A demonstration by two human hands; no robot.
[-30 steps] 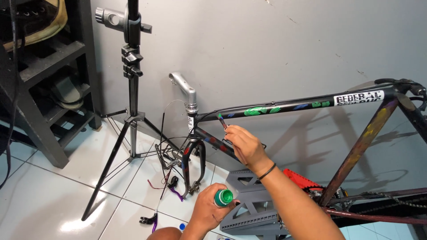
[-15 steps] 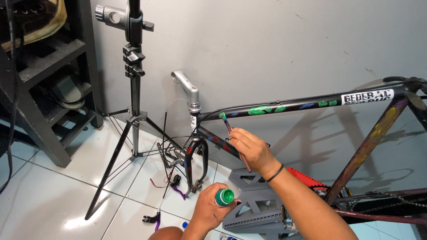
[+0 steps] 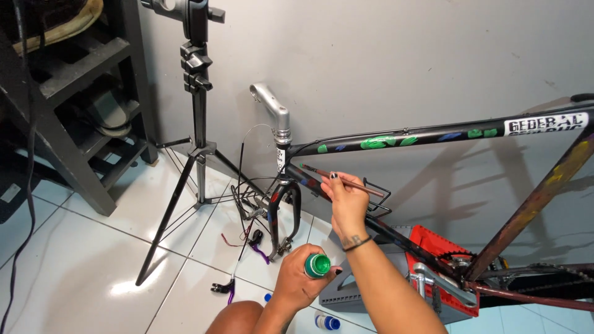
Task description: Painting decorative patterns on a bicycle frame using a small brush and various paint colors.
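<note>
The thin paintbrush (image 3: 343, 178) is lying almost level in the air, its bristle tip pointing left and touching, or nearly touching, the down tube just below the head tube of the bicycle frame (image 3: 433, 135). The right hand (image 3: 348, 201) is pinching the brush handle between thumb and fingertips, pressed together near the middle of the handle. The left hand (image 3: 297, 283) is wrapping its fingers around a small open paint pot (image 3: 319, 265), lower and nearer to the person, with wet green paint showing at the mouth.

To do this stroke well, I judge that the brush is needing only light pressure, the tip alone on the tube, and the wrist steady so the mark is staying inside its shape. The pot is better kept upright and close, so that a drip is not falling on the floor tiles (image 3: 93, 260).

The frame is dark, nearly black, with bright green and some blue dabs along the top tube and a white label near the right end. A silver stem is standing on top of the head tube, and loose cables are hanging beside the fork. A black tripod stand (image 3: 198, 124) is standing to the left, well apart from the hands, and a red and grey box (image 3: 427, 244) is sitting behind the lower tube.
</note>
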